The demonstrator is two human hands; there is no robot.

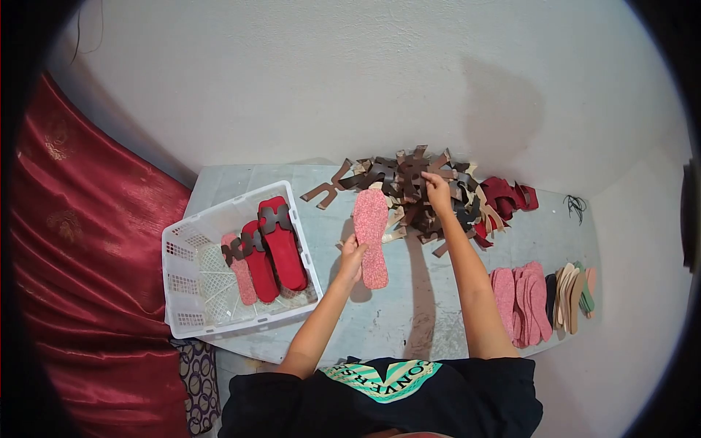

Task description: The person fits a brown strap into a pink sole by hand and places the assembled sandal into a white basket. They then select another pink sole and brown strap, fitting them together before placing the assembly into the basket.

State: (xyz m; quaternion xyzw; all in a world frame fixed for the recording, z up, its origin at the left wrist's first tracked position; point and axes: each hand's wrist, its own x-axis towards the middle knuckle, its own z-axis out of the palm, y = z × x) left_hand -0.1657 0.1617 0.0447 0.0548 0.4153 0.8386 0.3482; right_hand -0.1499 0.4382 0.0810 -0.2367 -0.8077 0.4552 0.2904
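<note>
My left hand (353, 259) is closed around the narrow middle of a pink speckled insole (374, 255), holding it upright over the table. Further off, my right hand (437, 191) pinches a dark brown H-shaped sandal strap (412, 175) at the pile of brown straps (380, 174). Most of that pile lies behind and around the right hand, with pale undersides showing on some pieces. One brown strap (328, 187) lies apart at the pile's left end.
At left, a white plastic basket (244, 326) holds red sandals (283, 252) and a pink sole with a strap (241, 274). Red straps (511, 198) lie right of the pile. Pink insoles (531, 303) and beige insoles (569, 298) stand at the table's right. A black cord (576, 207) lies behind.
</note>
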